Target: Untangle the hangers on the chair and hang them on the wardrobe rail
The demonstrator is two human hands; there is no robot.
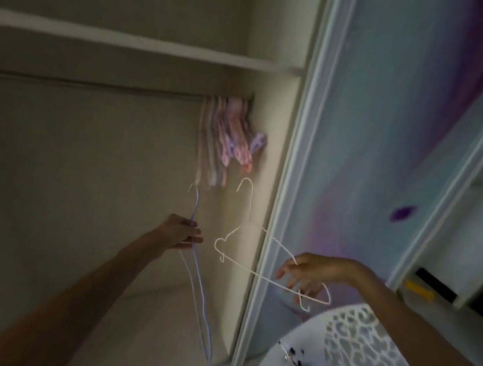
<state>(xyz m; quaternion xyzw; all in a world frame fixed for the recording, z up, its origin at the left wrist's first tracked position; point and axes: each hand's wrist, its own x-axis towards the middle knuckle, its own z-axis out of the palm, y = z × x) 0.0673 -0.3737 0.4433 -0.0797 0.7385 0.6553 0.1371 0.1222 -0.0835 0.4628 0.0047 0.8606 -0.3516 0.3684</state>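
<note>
My left hand (181, 233) grips thin lilac and white wire hangers (197, 290) by their necks, their hooks pointing up inside the wardrobe. My right hand (304, 273) pinches the shoulder of a white wire hanger (258, 276), held tilted in front of the wardrobe's edge with its hook up. The wardrobe rail (111, 84) runs under the shelf. Several pink and lilac hangers (227, 134) hang bunched at its right end. The white patterned chair (351, 349) stands at the lower right, with dark hanger parts (301, 365) lying on its seat.
A shelf (144, 43) spans the wardrobe above the rail. The sliding door (386, 137), painted blue and purple, stands to the right with its pale frame (281, 186). Further right is a white shelf unit holding a yellow and black object (428, 288).
</note>
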